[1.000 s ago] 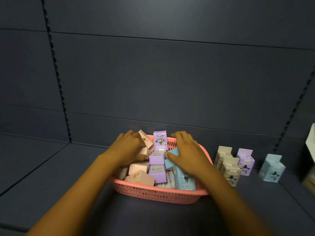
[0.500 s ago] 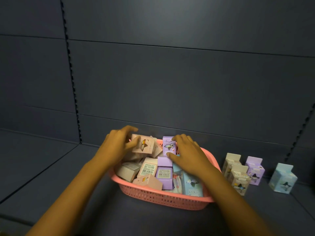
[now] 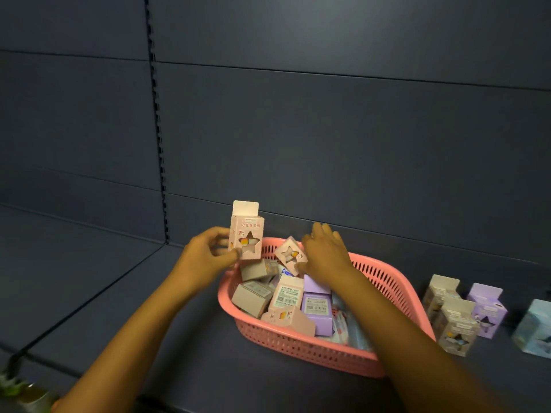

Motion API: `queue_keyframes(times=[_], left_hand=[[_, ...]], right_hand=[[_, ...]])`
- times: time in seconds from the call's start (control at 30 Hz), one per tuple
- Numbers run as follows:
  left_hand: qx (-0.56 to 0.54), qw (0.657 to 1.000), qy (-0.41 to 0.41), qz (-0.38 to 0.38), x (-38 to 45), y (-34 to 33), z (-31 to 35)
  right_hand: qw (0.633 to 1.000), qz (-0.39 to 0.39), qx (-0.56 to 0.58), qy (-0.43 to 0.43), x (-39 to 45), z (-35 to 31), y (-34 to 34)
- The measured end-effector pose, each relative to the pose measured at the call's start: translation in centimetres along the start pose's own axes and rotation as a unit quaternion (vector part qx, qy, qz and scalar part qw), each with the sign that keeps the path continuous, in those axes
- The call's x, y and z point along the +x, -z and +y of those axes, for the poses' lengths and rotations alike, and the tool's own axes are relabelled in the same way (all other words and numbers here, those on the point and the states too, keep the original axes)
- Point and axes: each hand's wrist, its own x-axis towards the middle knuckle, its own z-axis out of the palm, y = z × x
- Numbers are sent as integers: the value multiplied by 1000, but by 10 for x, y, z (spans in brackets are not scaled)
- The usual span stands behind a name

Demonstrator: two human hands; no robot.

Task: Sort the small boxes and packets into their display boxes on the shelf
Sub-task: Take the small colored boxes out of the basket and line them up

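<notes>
A pink plastic basket (image 3: pixel 384 281) on the dark shelf holds several small pink, purple and blue boxes. My left hand (image 3: pixel 205 257) pinches an upright pink box with a star window (image 3: pixel 247 234) above the basket's left rim. Inside the basket, at its far end, my right hand (image 3: pixel 325 254) grips a second pink star-window box (image 3: pixel 289 255), tilted on a corner. Two purple boxes (image 3: pixel 317 308) and a pink box with a barcode (image 3: pixel 286 296) lie in the basket below my right wrist.
To the right of the basket stand two beige boxes (image 3: pixel 456 326), a purple box (image 3: pixel 487 308) and a light blue box (image 3: pixel 535 329). The dark shelf floor (image 3: pixel 89 281) stretches left. A slotted upright (image 3: pixel 156 120) runs up the back panel.
My left hand has lifted a pink box out of the basket and turned it upright. My right hand has moved off the purple box onto a second pink box. The camera has turned left.
</notes>
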Motion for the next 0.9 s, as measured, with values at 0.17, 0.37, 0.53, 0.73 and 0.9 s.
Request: queue_keyframes(times=[0.17, 0.37, 0.53, 0.73, 0.9], left_hand=[[-44, 999, 11, -19, 4, -3, -7], [-85, 996, 2, -7, 6, -7, -6], [-83, 996, 1, -9, 5, -6, -5], [-75, 997, -2, -4, 2, 0, -6], [-100, 995, -17, 13, 1, -2, 4]], right_hand=[[1000, 9, 2, 3, 8, -7, -2], [999, 12, 17, 27, 7, -8, -5], [998, 2, 19, 53, 8, -12, -2], [995, -8, 76, 66, 2, -9, 3], [973, 13, 227, 41, -6, -4, 24]])
